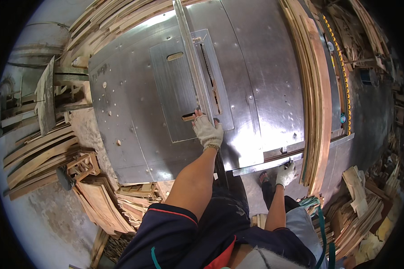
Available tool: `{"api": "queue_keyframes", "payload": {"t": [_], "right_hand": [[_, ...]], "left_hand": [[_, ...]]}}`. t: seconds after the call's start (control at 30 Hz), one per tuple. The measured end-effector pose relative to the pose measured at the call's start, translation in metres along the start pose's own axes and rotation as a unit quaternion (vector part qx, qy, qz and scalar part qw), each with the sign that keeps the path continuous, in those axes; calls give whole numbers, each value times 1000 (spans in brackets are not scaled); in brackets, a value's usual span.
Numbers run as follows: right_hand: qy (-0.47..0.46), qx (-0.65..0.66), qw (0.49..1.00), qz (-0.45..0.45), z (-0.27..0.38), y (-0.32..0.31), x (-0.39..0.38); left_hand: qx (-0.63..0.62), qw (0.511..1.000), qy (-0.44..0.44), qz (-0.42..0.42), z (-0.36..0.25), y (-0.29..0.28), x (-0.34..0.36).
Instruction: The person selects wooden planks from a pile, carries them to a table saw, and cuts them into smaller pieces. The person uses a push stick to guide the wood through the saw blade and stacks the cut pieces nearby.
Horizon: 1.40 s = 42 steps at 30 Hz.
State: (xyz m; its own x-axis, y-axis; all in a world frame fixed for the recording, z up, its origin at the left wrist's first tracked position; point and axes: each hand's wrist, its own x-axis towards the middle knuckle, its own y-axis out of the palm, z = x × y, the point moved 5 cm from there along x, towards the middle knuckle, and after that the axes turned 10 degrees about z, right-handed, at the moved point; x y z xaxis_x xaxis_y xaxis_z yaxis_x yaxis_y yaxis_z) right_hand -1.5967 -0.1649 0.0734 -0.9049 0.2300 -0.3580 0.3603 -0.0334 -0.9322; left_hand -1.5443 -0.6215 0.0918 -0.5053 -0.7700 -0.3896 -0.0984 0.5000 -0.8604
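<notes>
A long metal fence bar (pixel 191 58) runs up the steel saw table (pixel 274 67), just left of the narrow slot in an inset plate (pixel 164 89). My left hand (pixel 208 132), in a pale knitted glove, grips the near end of this bar, fingers on its left side and thumb on its right. Lower and to the right, my right hand (pixel 286 174) wears a similar glove. Its fingers curl at the metal rail (pixel 256 167) along the table's near edge, close to a stack of long boards (pixel 316 112). Part of its fingers is hidden by the glove's own back.
More long strips (pixel 107 18) lie beyond the table's far left edge. Wood pieces (pixel 101 201) are piled at the lower left, and offcuts (pixel 357 215) at the lower right. A yellow-toothed strip (pixel 341 67) runs past the boards on the right.
</notes>
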Motion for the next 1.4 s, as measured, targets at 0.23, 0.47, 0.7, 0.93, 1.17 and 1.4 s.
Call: {"api": "queue_keyframes", "payload": {"t": [0.23, 0.47, 0.7, 0.93, 1.17, 1.4], "right_hand": [[54, 81, 994, 52, -22, 5, 24], [7, 86, 994, -62, -20, 29, 19], [-14, 115, 992, -59, -53, 71, 52], [-7, 609, 781, 137, -87, 120, 47], [47, 667, 732, 134, -74, 113, 35], [106, 636, 718, 262, -59, 89, 43]], "left_hand": [[-1, 1000, 4, 8, 0, 8, 10], [8, 999, -18, 37, -1, 9, 11], [4, 1000, 28, -12, -6, 2, 8], [13, 998, 32, -55, -1, 4, 10], [6, 998, 37, -60, 1, 6, 8], [44, 993, 54, -94, 10, 26, 17]]}}
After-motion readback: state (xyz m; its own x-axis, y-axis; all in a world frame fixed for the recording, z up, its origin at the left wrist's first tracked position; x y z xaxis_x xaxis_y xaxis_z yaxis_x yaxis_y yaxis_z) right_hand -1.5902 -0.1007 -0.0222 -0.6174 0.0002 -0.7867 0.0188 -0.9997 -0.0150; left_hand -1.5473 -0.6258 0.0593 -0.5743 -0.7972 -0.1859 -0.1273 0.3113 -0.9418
